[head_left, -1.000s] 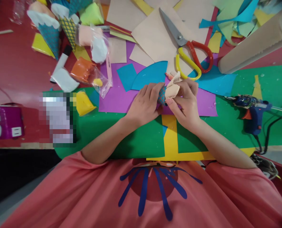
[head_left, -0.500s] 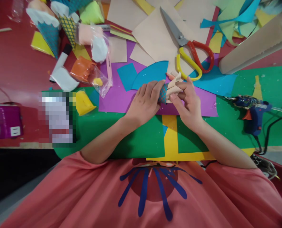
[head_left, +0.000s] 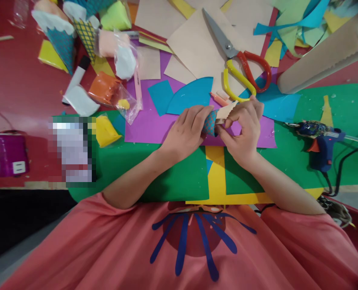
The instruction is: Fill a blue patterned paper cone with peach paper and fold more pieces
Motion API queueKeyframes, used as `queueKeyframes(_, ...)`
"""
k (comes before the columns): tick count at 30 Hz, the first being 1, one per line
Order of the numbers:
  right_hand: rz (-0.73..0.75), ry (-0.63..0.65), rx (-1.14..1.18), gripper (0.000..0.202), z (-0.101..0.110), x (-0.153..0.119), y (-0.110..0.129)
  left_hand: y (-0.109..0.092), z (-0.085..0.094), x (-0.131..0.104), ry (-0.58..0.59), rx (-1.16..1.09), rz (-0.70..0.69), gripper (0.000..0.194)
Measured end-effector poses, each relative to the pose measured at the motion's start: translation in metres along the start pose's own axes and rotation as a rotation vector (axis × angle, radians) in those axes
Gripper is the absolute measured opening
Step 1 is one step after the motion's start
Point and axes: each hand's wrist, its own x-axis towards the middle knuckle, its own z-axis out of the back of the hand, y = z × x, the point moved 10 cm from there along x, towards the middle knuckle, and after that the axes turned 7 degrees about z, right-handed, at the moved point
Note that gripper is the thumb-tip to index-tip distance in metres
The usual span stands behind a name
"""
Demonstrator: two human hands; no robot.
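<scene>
A small blue patterned cone (head_left: 209, 122) sits in my left hand (head_left: 187, 128), whose fingers wrap round it. Beige paper (head_left: 225, 112) sticks out of the cone's open end on the right. My right hand (head_left: 244, 131) pinches this paper between thumb and fingers, close beside the cone. Both hands are over a purple sheet (head_left: 149, 128). Just above them lie a blue paper fan shape (head_left: 192, 96) and a pink pen (head_left: 218, 98). The cone's tip is hidden by my left hand.
Scissors (head_left: 229, 48) with red and yellow handles lie on beige sheets (head_left: 188, 44). A glue gun (head_left: 325, 149) rests on the green mat (head_left: 260, 177) at the right. Finished cones (head_left: 60, 44), clay packets (head_left: 105, 88) and a marker (head_left: 76, 80) are at the upper left.
My right hand has moved slightly up and right, with its fingers more bent. The beige paper now slants to the upper right, and the cone shows more beside my left fingers.
</scene>
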Motion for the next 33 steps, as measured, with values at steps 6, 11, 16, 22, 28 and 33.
queueKeyframes(6, 0.092, 0.049, -0.141, 0.013, -0.002, 0.001, 0.011, 0.008, -0.006, 0.004, 0.136, -0.179, 0.097, 0.043)
queueKeyframes(11, 0.043, 0.230, -0.060, 0.015, -0.015, 0.000, 0.009, 0.019, -0.005, 0.003, 0.164, -0.197, 0.191, 0.041)
queueKeyframes(16, -0.001, 0.297, 0.017, 0.012, -0.023, -0.001, 0.008, 0.025, -0.009, 0.001, 0.204, -0.177, 0.226, 0.046)
queueKeyframes(22, 0.011, 0.270, -0.091, 0.012, -0.024, -0.008, 0.006, 0.017, -0.005, 0.004, 0.100, -0.211, 0.132, 0.049)
queueKeyframes(28, 0.110, 0.307, -0.084, 0.023, -0.034, -0.010, 0.008, 0.022, -0.011, -0.001, 0.049, -0.315, 0.068, 0.053)
queueKeyframes(33, 0.031, 0.282, 0.064, 0.021, -0.029, -0.008, 0.006, 0.028, -0.010, 0.000, 0.058, -0.309, 0.112, 0.055)
